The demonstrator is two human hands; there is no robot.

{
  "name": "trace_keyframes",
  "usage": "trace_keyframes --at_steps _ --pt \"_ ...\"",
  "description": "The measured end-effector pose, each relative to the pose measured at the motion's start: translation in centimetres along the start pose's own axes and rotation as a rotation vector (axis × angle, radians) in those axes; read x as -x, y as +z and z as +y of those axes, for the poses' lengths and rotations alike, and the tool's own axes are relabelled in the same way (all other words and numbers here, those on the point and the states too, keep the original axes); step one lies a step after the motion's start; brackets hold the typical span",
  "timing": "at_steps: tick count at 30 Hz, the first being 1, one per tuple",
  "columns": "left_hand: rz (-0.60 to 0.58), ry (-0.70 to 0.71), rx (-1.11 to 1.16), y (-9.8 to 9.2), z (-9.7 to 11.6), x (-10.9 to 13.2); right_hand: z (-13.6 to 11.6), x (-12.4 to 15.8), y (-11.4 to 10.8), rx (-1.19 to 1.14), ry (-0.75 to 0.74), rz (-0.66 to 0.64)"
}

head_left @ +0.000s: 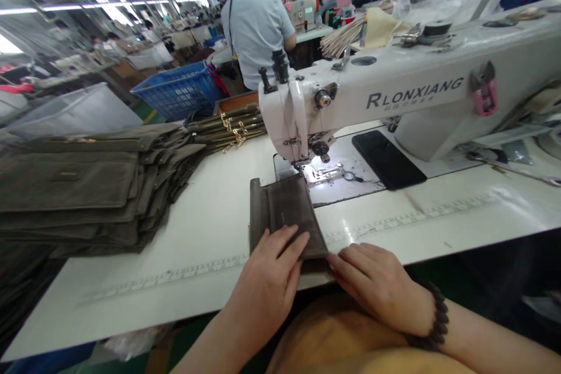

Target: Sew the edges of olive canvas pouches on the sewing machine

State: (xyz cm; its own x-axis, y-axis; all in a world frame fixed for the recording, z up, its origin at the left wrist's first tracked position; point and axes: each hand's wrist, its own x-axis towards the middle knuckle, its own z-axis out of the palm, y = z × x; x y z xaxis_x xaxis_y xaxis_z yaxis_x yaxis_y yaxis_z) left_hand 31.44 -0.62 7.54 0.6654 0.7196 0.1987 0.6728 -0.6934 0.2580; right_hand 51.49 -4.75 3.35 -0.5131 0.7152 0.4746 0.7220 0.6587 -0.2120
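A dark olive fabric bag panel (291, 201) with a small label lies on the white table, its far edge under the needle area of the sewing machine (302, 128). My left hand (274, 269) rests flat on the panel's near left part, fingers stretched out. At the near right corner, the fingers of my right hand (372, 277) are closed on the panel's edge; a dark bead bracelet is on that wrist. The panel's near edge partly hangs at the table's front edge. What lies beneath my right fingertips is hidden.
A tall stack of olive panels (65, 187) stands at the left, with zippered pieces (232, 125) behind. A black phone (388, 159) lies right of the needle; pink-handled snips (484, 90) are on the machine arm. Beyond are a blue crate (179, 90) and a person (256, 29).
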Motion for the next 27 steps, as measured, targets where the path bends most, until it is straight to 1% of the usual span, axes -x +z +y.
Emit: trace_keyframes --at_steps 3,6,8,11,15,22,27 --pt "0.043 0.076 -0.042 0.6 1.0 0.1 -0.1 0.4 0.1 -0.018 -0.068 0.032" --pt "0.090 0.111 -0.056 0.9 1.5 0.3 -0.2 0.6 0.0 -0.052 -0.094 0.094" --pt "0.113 0.122 -0.037 1.1 1.7 0.4 -0.2 0.6 0.0 -0.078 -0.102 0.125" --pt "0.153 0.160 0.005 1.2 1.7 0.5 -0.2 0.6 -0.1 -0.106 -0.122 0.137" --pt "0.183 0.197 0.013 1.3 1.6 0.6 -0.1 0.5 -0.3 -0.075 -0.166 0.169" --pt "0.174 0.273 -0.070 1.3 1.5 0.8 -0.1 0.3 -0.6 -0.075 -0.197 0.164" --pt "0.126 0.341 -0.126 1.1 1.4 0.7 -0.1 0.1 -1.0 -0.057 -0.219 0.167"
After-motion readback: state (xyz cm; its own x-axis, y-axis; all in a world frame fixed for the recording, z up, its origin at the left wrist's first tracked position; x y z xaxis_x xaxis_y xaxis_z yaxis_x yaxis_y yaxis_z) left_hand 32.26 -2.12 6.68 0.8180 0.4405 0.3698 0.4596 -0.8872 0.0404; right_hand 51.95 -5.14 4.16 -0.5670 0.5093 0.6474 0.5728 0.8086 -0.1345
